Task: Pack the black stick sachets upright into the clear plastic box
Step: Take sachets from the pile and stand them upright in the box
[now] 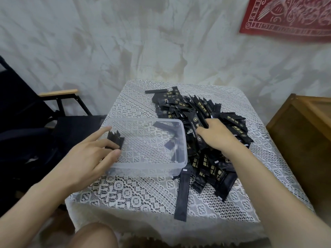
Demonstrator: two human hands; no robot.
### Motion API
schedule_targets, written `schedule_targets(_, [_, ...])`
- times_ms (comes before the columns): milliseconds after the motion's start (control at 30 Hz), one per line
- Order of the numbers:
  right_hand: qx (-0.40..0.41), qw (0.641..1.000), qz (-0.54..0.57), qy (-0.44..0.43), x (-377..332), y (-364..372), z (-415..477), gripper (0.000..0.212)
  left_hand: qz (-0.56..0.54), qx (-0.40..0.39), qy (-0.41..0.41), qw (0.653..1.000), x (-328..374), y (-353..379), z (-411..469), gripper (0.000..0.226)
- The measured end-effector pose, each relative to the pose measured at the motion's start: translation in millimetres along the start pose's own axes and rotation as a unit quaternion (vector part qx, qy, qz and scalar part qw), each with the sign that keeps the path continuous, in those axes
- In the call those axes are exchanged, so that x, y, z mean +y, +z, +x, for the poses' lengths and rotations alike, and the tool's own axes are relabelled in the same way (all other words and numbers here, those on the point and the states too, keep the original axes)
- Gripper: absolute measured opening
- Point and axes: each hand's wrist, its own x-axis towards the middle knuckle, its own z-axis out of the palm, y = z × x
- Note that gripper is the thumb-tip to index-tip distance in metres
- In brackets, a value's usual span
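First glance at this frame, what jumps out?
The big heap of black stick sachets on the lace-covered table, right of the clear plastic box, with the right hand reaching into it. Next, the left hand steadying a few upright sachets at the box's left end.

**A small table under white lace**

The table (125, 199) is covered edge to edge by a white lace cloth (232, 203). A clear plastic box (143, 167) sits at its left edge. A heap of black sachets (211, 133) fills the right half, from the far edge forward. One long sachet (182, 196) lies alone near the front edge, beside the box.
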Motion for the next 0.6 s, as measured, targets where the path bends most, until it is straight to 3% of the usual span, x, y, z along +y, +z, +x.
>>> schedule_targets(267, [-0.023,0.984,0.175,-0.026,-27,-15,-18,0.015,-0.01,-0.007,-0.018,1.0,4,0,1,0.075])
schedule_targets(367, [-0.078,0.973,0.21,-0.056,-55,-12,-30,0.012,-0.011,-0.013,-0.031,0.999,6,-1,2,0.08])
schedule_targets(467, [-0.135,0.975,0.147,-0.093,-85,14,-36,0.011,-0.008,-0.022,-0.043,0.999,10,-1,3,0.085])
schedule_targets(600, [-0.154,0.979,-0.061,-0.123,-111,67,-32,0.017,0.001,-0.027,-0.053,0.998,14,1,5,0.083])
